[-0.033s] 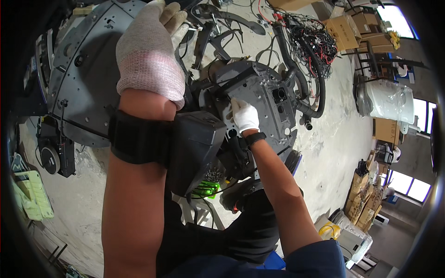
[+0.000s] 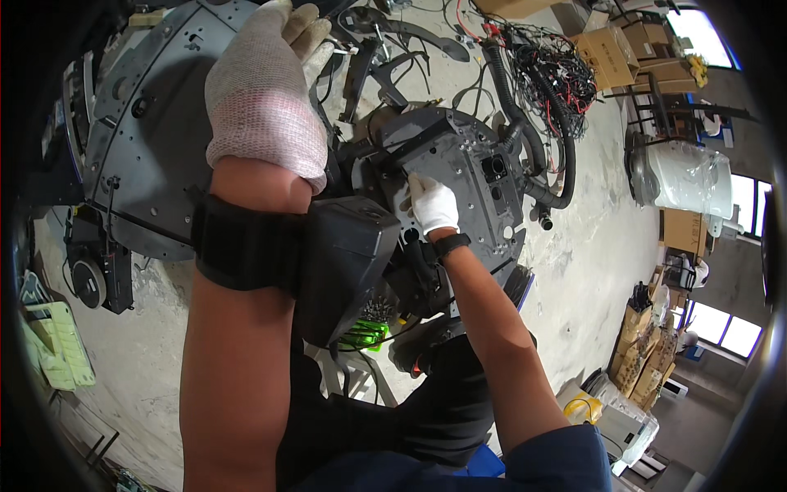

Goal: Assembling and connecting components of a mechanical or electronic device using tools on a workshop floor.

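My left hand (image 2: pixel 262 90), in a knitted pale glove, reaches to the top edge beside a large curved grey metal panel (image 2: pixel 164 107). Its fingers are curled, partly cut off by the frame; a small white-tipped piece (image 2: pixel 344 49) shows at the fingertips. My right hand (image 2: pixel 433 205), in a white glove, rests on a round dark grey machine chassis (image 2: pixel 471 184). Its fingers are bent together and point into the chassis; whatever they hold is hidden. A black box (image 2: pixel 348 266) strapped to my left forearm covers part of the chassis's near left side.
Thick black corrugated hose (image 2: pixel 561 164) curves off the chassis's right side. Beyond lies a tangle of wires (image 2: pixel 553 78) near cardboard boxes (image 2: pixel 607 57). Black curved parts (image 2: pixel 402 49) lie on the floor ahead. A green tray (image 2: pixel 365 334) sits near my knees; a wheeled black unit (image 2: pixel 94 275) stands left.
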Demonstrator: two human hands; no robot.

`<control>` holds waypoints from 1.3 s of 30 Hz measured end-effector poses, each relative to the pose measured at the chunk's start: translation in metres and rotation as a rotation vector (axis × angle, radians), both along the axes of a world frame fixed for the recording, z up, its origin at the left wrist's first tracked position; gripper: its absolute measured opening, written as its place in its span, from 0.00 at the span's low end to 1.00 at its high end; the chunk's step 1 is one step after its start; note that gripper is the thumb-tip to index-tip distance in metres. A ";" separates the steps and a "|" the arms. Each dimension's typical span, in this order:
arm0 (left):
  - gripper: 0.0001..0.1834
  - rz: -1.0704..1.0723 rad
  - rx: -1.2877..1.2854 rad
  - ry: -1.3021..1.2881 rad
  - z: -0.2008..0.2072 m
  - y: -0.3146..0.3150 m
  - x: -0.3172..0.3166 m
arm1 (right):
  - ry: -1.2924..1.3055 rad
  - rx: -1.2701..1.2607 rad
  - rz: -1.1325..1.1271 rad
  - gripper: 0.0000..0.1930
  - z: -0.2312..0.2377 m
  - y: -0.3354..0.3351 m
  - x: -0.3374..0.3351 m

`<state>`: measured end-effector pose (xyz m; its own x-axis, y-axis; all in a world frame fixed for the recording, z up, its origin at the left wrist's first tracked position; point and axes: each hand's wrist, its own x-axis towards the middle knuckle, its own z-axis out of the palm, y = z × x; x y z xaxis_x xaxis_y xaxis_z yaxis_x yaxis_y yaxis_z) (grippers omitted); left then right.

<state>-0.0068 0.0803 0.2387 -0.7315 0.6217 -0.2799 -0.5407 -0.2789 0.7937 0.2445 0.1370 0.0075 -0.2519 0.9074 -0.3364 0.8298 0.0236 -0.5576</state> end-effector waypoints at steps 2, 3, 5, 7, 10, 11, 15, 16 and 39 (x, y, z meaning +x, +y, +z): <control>0.24 -0.008 0.017 0.001 0.000 0.000 0.000 | -0.009 -0.054 -0.004 0.21 0.008 0.001 -0.004; 0.24 -0.012 0.026 0.001 0.000 0.000 -0.001 | -0.036 -0.092 0.003 0.22 0.012 0.003 -0.007; 0.24 -0.009 0.032 0.010 -0.001 -0.001 0.000 | -0.069 -0.172 0.017 0.24 0.020 0.006 -0.014; 0.24 -0.005 0.035 0.015 -0.001 -0.001 0.000 | -0.123 -0.080 0.094 0.22 0.025 0.010 -0.022; 0.23 0.004 0.024 0.006 0.001 0.000 0.000 | -0.198 -0.100 0.129 0.24 0.029 0.017 -0.031; 0.23 0.010 0.015 -0.003 0.001 0.001 0.000 | -0.221 -0.092 0.123 0.24 0.029 0.019 -0.032; 0.23 0.024 -0.030 -0.015 0.003 0.003 0.000 | -0.181 -0.153 0.069 0.25 0.025 0.022 -0.031; 0.23 0.020 -0.015 -0.016 0.003 0.002 0.000 | -0.155 -0.186 0.042 0.25 0.024 0.021 -0.030; 0.23 -0.143 -0.193 0.545 -0.015 -0.006 -0.012 | -0.436 -0.084 0.436 0.23 0.058 0.018 -0.055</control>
<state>-0.0188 0.0740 0.2235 -0.7143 0.6998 -0.0055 -0.0625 -0.0560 0.9965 0.1893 0.1545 0.0651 -0.4169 0.7178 -0.5577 0.9053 0.3829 -0.1840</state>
